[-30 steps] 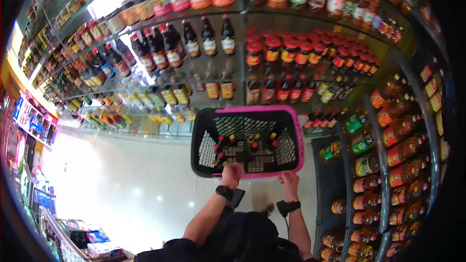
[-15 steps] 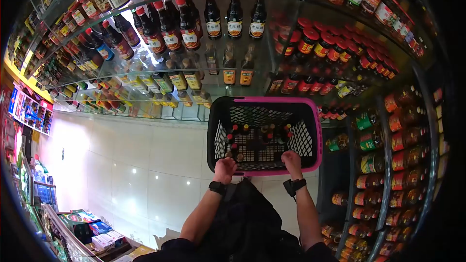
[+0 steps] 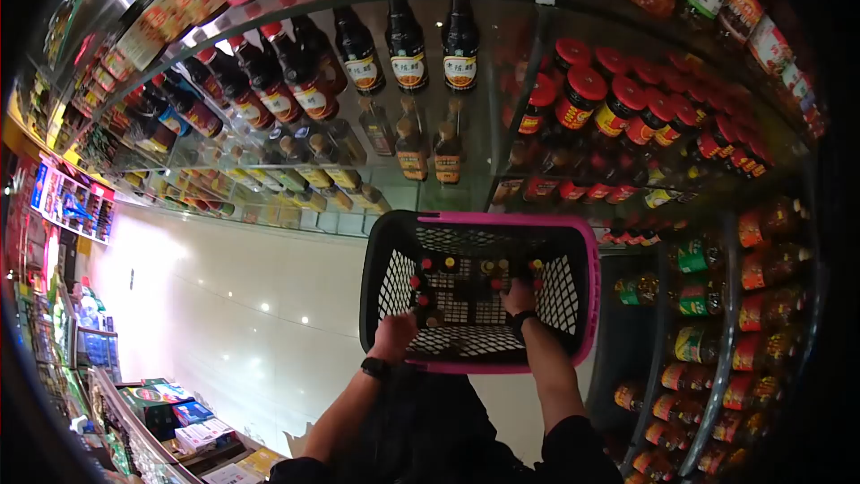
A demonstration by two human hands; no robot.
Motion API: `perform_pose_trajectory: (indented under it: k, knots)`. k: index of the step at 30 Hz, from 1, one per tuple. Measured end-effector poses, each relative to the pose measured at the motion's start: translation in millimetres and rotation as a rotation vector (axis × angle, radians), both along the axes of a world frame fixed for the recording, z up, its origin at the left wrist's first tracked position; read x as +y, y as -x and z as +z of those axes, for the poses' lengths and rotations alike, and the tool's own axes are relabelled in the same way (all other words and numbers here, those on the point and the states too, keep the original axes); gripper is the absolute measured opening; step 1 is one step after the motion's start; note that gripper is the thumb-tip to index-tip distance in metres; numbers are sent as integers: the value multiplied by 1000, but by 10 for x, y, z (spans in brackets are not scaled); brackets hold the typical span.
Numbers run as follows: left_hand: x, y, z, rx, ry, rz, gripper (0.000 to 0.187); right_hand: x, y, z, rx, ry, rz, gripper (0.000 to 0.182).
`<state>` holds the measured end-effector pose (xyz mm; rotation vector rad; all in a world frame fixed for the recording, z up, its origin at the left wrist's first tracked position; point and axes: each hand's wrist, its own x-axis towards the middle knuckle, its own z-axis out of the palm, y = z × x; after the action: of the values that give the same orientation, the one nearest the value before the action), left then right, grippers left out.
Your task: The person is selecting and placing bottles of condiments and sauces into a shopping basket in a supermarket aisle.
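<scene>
A black plastic basket [image 3: 378, 282] with lattice sides and a pink rim stands in front of me. Inside it are several dark bottles [image 3: 421, 285] with red, yellow and brown caps, grouped to the left and right. My right hand [image 3: 518, 298] reaches down into the basket among the right-hand bottles, its fingers curled; what they grip is hidden. My left hand [image 3: 395, 335] is closed above the near left part of the rim, close to the left-hand bottles. Whatever it holds, if anything, does not show. A dark band is on each wrist.
Glass shelves [image 3: 528, 0] ahead carry dark sauce bottles [image 3: 408, 49] and red-lidded jars [image 3: 582, 99], close to the basket's far edge. Large oil bottles [image 3: 690, 345] fill a rack on the right. A boxed-goods display [image 3: 193, 426] stands at the lower left, beside pale tiled floor [image 3: 260, 305].
My right hand has moved from the near rim forward and down into the basket. My left hand has shifted slightly left and down. The view has tilted, and the basket appears lower.
</scene>
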<state>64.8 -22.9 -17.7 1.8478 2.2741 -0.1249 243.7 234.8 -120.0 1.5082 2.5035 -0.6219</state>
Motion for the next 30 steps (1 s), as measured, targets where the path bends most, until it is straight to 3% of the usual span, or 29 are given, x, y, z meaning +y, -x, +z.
perform_pose_trajectory:
  k: [3, 4, 5, 6, 10, 11, 13, 14, 16, 20, 22, 23, 25, 26, 27, 29, 30]
  knots:
    - [175, 59, 211, 44, 36, -55, 6, 121, 276, -122, -144, 120, 124, 49]
    - [171, -65, 248, 61, 111, 21, 7, 148, 348, -147, -130, 132, 119, 49]
    - [170, 5, 238, -93, 84, -21, 9, 171, 415, -177, -136, 172, 91, 42]
    - [157, 23, 161, -88, 98, -29, 9, 178, 443, -202, -148, 214, 59, 36]
    - [-36, -30, -180, -1007, -60, 449, 20, 267, 519, -334, -209, 303, 3, 22]
    - [-53, -45, -204, -1008, -47, 443, 20, 247, 455, -470, -210, 311, -8, 22]
    - [-27, -87, -295, -2073, -340, 1307, 22, 249, 351, -693, -129, -74, 245, 18]
    - [-42, -92, -494, -2078, -332, 1298, 22, 265, 334, -647, -132, -79, 237, 18]
    - [-113, -103, -803, -2054, -420, 1056, 21, 213, 269, -420, -48, 121, 149, 20]
    - [-39, -71, -408, -1926, -232, 1093, 15, -18, 142, 284, 52, 90, 150, 20]
    - [104, -90, -278, -1202, -166, 550, 12, 86, 131, 637, 157, 202, 171, 22]
    - [162, -71, -153, -1202, -160, 525, 12, 103, 121, 804, 161, 192, 149, 22]
    - [219, -68, 98, -822, -139, 280, 14, 115, 126, 1163, 316, 281, 204, 22]
    - [226, -117, 55, -1397, -242, 606, 16, 154, 153, 1350, 322, 265, 187, 22]
    - [211, -48, -219, -1397, -239, 581, 16, 217, 208, 1554, 301, 308, 235, 20]
    - [117, 142, -1073, -1021, -296, 139, 23, 300, 311, 1964, 284, 350, 286, 20]
    - [80, 121, -1306, -1619, -319, 396, 24, 280, 334, 2225, 440, 427, 245, 18]
